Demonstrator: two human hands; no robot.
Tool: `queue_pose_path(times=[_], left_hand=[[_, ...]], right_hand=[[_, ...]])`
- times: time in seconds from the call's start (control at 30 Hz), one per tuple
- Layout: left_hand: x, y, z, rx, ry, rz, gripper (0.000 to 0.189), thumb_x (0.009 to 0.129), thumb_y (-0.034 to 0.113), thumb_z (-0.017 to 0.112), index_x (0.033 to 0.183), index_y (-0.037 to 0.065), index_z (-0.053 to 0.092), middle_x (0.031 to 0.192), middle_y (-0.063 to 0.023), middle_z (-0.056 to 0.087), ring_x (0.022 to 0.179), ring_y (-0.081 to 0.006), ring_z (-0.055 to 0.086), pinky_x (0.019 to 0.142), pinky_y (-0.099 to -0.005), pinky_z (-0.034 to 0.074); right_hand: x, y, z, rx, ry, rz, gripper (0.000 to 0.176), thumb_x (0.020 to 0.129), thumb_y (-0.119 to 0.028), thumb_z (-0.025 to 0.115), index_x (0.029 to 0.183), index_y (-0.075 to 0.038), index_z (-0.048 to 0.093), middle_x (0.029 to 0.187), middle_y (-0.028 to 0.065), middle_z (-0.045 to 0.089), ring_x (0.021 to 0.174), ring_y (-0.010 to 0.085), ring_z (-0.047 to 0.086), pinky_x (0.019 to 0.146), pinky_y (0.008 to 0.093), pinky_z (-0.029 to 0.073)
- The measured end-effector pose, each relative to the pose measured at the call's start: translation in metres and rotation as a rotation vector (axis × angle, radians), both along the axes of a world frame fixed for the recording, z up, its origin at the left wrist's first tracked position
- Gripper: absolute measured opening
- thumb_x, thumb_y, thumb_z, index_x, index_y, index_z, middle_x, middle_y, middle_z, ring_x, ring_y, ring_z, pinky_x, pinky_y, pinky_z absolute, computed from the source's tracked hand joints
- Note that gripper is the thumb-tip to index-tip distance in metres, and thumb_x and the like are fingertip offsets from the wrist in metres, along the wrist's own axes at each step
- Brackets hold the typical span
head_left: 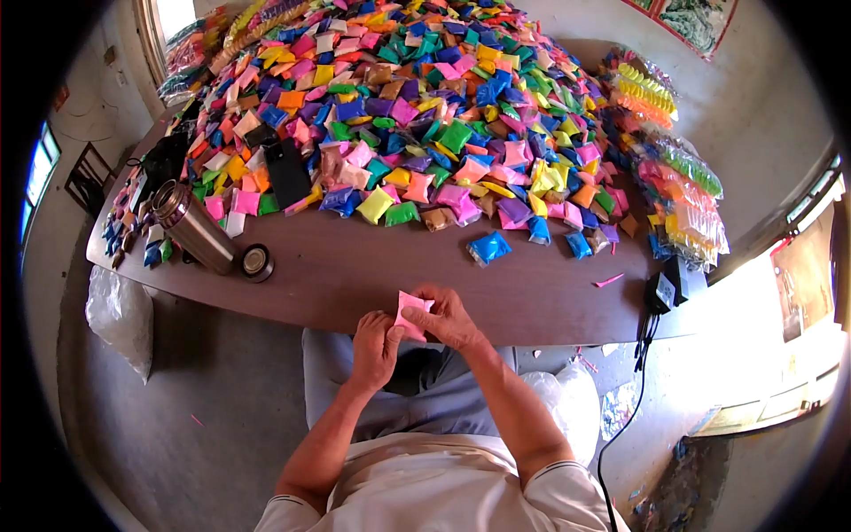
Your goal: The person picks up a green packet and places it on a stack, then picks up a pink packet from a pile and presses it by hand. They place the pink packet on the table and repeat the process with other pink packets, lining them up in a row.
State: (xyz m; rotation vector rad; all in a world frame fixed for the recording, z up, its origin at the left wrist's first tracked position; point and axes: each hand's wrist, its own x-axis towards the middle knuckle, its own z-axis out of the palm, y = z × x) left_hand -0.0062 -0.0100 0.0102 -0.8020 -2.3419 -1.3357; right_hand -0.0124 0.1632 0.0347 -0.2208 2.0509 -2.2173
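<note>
A small pink packet (pixel 410 306) is held over the table's near edge, in front of my lap. My right hand (pixel 450 321) grips it from the right, thumb across its front and fingers behind. At its lower left edge, my left hand (pixel 376 348) has its fingers curled and its thumb against the packet. Farther in lies a huge heap of small coloured packets (pixel 456 136), spread over the brown table (pixel 355 266). A blue packet (pixel 488 249) lies apart from the heap, closest to my right hand.
A steel thermos (pixel 197 232) stands at the left, its lid (pixel 257 263) beside it. A black phone (pixel 288 174) leans on the heap. Strings of packets (pixel 687 191) hang at the right, near black power adapters (pixel 660 291) with a cable. Plastic bags (pixel 121 315) sit below the table.
</note>
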Motion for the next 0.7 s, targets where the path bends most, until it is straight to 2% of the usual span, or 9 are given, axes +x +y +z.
queue_pose_path(times=[0.07,0.2,0.3,0.47,0.7], left_hand=[[0.000,-0.003,0.001,-0.010,-0.058,-0.038,0.038,0.098,0.031,0.042,0.082,0.002,0.059,0.087,-0.0178,0.060,0.091,-0.0390,0.054,0.088,-0.0453,0.041],[0.000,-0.003,-0.003,0.009,-0.058,-0.044,0.037,0.098,0.031,0.043,0.083,0.002,0.060,0.088,-0.0182,0.060,0.093,-0.0395,0.054,0.089,-0.0454,0.041],[-0.001,-0.006,-0.013,0.044,-0.070,-0.040,0.042,0.099,0.037,0.041,0.089,0.002,0.061,0.087,-0.0153,0.060,0.089,-0.0364,0.054,0.082,-0.0441,0.043],[0.001,-0.005,-0.009,0.000,-0.060,0.013,0.042,0.099,0.037,0.041,0.090,0.001,0.061,0.094,-0.0181,0.063,0.097,-0.0380,0.056,0.086,-0.0461,0.044],[0.001,0.000,-0.003,-0.084,-0.047,0.004,0.041,0.099,0.034,0.041,0.090,0.000,0.061,0.094,-0.0200,0.062,0.099,-0.0404,0.054,0.091,-0.0473,0.041]], right_hand=[[0.003,-0.004,0.006,0.108,0.042,-0.029,0.031,0.083,-0.031,0.073,0.085,-0.002,0.063,0.072,-0.0014,0.059,0.067,0.0054,0.052,0.056,0.0235,0.042],[0.002,-0.004,-0.003,0.093,0.075,-0.041,0.031,0.081,-0.032,0.075,0.084,-0.003,0.063,0.070,-0.0020,0.058,0.065,0.0048,0.051,0.054,0.0232,0.041],[0.003,-0.007,-0.007,0.019,0.086,-0.043,0.027,0.083,-0.028,0.073,0.084,-0.003,0.064,0.068,-0.0038,0.057,0.063,0.0037,0.050,0.052,0.0223,0.039],[0.004,-0.011,-0.009,-0.018,0.086,-0.062,0.020,0.090,-0.021,0.065,0.078,-0.005,0.062,0.067,-0.0068,0.055,0.062,0.0011,0.048,0.050,0.0212,0.037],[0.003,-0.004,-0.013,-0.029,0.110,-0.046,0.023,0.092,-0.019,0.061,0.074,-0.005,0.060,0.062,-0.0068,0.054,0.057,0.0002,0.045,0.047,0.0205,0.034]])
